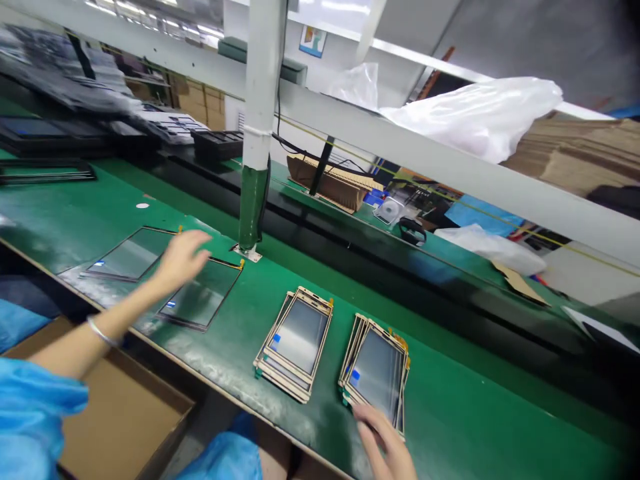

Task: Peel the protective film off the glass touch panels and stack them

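Note:
My left hand (183,257) hovers with fingers stretched out over two flat touch-screen glass panels lying on the bench. One glass panel (133,253) lies to its left. The other glass panel (205,293) sits partly beneath it, an orange flex tail at its top corner. At lower right, my right hand (385,443) is at the near edge of a stack of gold-framed phone screens (377,370), its thumb and fingers apart. Whether it presses on the stack is hard to see. A second stack of gold-framed screens (300,333) lies between the hands.
A white and green post (255,147) rises from the far side of the green bench (475,427). Beyond runs a dark conveyor belt (350,247). An open cardboard box (120,413) stands below the bench's front edge. Black trays (50,133) are at far left.

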Demonstrator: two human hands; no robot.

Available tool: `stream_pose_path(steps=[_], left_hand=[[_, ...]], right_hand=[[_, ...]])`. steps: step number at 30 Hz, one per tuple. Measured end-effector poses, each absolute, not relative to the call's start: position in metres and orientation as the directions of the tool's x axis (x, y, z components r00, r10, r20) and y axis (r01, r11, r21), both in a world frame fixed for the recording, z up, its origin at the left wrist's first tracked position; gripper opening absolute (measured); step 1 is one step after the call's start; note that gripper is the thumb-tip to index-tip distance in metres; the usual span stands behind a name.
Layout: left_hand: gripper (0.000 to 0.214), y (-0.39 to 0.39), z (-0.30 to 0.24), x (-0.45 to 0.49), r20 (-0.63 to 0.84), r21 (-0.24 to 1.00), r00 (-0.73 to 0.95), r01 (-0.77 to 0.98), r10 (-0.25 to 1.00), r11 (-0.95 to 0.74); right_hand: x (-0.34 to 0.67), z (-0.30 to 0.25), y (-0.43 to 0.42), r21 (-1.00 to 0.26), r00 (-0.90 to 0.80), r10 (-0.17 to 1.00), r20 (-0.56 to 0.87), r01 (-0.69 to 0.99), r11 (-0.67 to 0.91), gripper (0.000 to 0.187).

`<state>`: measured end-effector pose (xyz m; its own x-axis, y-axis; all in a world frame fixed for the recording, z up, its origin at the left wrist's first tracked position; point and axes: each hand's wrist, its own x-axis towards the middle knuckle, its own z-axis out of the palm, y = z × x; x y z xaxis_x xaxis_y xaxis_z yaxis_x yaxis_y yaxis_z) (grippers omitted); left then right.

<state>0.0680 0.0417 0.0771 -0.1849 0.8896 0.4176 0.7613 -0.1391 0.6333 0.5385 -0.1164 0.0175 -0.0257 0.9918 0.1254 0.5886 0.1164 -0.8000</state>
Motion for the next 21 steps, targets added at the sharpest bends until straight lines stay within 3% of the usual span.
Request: stream_pose_path(steps=[2,4,8,13,17,21], left_hand=[[0.028,0.050,0.052,0.138,0.327,0.643,0.039,0.723,0.944,-0.252],[0.036,0.059,0.026,0.199,0.233,0.687,0.143,0.676,0.962,-0.266],[0.038,0.086,-0.002,0.265,0.097,0.793,0.095,0.594,0.991,-0.134],[0.047,0.093,0.011,0.274,0.079,0.909,0.061,0.405,0.995,-0.097],[0.053,0.059,0.053,0.280,0.083,0.980,0.181,0.163,0.980,-0.113],[0.062,-0.003,0.089,0.289,0.044,0.976,0.323,-0.216,0.945,0.028]], right_hand=[[0.512,0.003,-0.079,-0.836,-0.059,0.989,0.139,0.528,0.149,0.039],[0.484,-0.012,-0.049,-0.817,-0.039,0.984,0.175,0.552,0.167,0.049],[0.447,-0.038,-0.032,-0.761,-0.047,0.977,0.210,0.620,0.193,0.056],[0.438,-0.049,-0.038,-0.824,0.007,0.969,0.246,0.528,0.205,0.060],[0.441,-0.017,-0.032,-0.969,0.242,0.956,0.168,0.217,0.116,0.065],[0.455,0.025,-0.060,-0.996,0.167,0.984,0.057,-0.064,0.068,0.039]])
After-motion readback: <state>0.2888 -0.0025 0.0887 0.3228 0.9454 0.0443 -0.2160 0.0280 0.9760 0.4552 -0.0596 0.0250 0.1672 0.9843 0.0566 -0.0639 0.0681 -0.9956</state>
